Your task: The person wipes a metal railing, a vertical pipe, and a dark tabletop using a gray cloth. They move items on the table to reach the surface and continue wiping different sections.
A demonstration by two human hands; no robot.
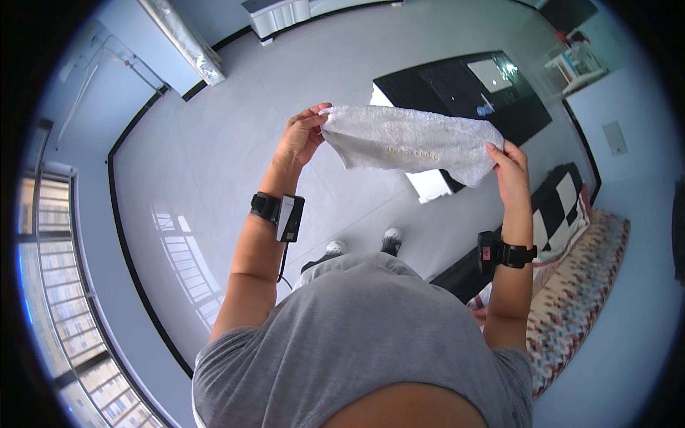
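Note:
A pale grey terry towel with faint yellowish lettering is stretched between both hands, held out in front of the body at chest height or above. My left hand pinches its left upper corner between thumb and fingers. At the other end, my right hand grips the right edge, thumb on the near face. The towel's lower edge hangs loose and uneven, with a bunched fold near the right hand. Black straps with small devices sit on both forearms. Part of the low table behind is hidden by the towel.
Beyond the towel stands a low black-topped table with white sides. A sofa with a patterned cover runs along the right. Barred windows line the left wall. A white cabinet is at the far wall, near a foil-wrapped column.

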